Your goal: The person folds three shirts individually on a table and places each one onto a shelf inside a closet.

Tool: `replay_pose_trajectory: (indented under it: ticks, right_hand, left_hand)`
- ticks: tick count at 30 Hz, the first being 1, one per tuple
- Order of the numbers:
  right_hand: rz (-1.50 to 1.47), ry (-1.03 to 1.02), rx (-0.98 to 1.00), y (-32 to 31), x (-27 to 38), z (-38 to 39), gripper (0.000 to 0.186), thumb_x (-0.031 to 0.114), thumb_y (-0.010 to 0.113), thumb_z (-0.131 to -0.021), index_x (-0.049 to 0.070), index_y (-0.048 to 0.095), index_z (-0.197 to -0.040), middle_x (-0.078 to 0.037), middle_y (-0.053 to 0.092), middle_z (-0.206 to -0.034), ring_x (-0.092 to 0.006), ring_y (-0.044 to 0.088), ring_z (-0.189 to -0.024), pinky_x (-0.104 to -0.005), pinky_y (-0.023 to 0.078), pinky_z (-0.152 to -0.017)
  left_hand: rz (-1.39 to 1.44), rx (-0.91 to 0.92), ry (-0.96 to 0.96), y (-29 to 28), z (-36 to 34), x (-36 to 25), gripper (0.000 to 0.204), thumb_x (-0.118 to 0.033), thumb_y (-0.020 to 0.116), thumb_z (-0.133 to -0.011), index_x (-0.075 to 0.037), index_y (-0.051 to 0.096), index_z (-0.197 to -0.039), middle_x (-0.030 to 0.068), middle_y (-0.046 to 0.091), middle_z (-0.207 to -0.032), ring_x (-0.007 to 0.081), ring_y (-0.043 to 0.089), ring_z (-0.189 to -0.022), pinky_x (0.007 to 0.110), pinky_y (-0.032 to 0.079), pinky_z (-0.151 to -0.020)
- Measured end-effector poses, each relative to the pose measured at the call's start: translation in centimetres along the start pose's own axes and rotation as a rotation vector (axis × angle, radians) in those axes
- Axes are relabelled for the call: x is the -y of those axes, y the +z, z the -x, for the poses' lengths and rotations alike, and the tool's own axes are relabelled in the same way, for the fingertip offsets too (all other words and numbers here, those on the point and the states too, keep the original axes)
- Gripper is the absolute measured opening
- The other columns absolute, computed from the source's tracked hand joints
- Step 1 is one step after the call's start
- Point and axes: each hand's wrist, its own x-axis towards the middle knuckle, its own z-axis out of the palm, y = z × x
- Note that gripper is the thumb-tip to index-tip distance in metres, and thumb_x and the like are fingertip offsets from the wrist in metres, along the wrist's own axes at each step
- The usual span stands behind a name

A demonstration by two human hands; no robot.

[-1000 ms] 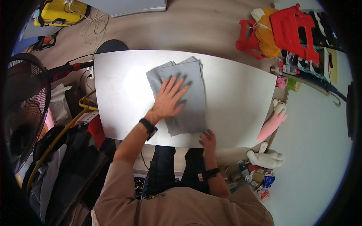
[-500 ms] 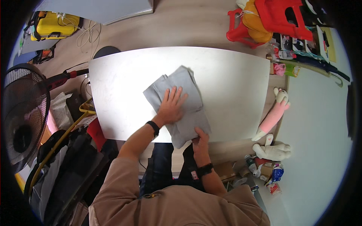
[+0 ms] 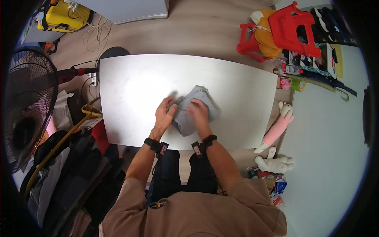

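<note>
A grey cloth (image 3: 204, 108), now folded into a smaller, rumpled bundle, lies on the middle of the white table (image 3: 134, 87). My left hand (image 3: 165, 112) is at the cloth's left edge, thumb and fingers curved round that edge. My right hand (image 3: 198, 113) lies over the cloth's middle with bent, blurred fingers; what they grip is hidden. Both wrists wear dark bands.
A black fan (image 3: 29, 106), yellow frame (image 3: 89, 112) and dark bags stand left. Behind are a yellow case (image 3: 63, 17) and cables. Right are red stools (image 3: 294, 31), stacked items, soft toys (image 3: 272, 132) and a pale wall (image 3: 323, 158).
The cloth went from flat and long to a compact bundle. My right hand rose from the near corner onto it; my left hand moved from on top to its left edge.
</note>
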Motion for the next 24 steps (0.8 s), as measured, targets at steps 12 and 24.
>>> replay_pose_trajectory:
  ticks: [12,24]
  right_hand:
    - [0.066,-0.170,-0.059,-8.5,-4.4,6.2,0.036,0.009,0.062,-0.088,0.000,0.053,-0.122,-0.009,0.062,-0.105,-0.0160,0.059,-0.090,-0.0308,0.051,-0.079]
    - [-0.144,-0.300,-0.047,-2.5,-2.0,2.8,0.038,0.005,0.068,-0.074,0.003,0.058,-0.110,-0.004,0.063,-0.096,-0.0182,0.061,-0.085,-0.0324,0.050,-0.079]
  left_hand:
    - [-0.499,0.085,0.519,6.1,4.0,-0.2,0.047,0.003,0.057,-0.067,0.001,0.054,-0.114,0.0210,0.055,-0.116,0.0397,0.052,-0.107,0.046,0.045,-0.090]
    - [-0.016,-0.065,-0.018,7.3,2.1,2.4,0.050,-0.032,0.057,-0.090,0.002,0.051,-0.126,0.0182,0.055,-0.121,0.0346,0.053,-0.112,0.042,0.042,-0.097]
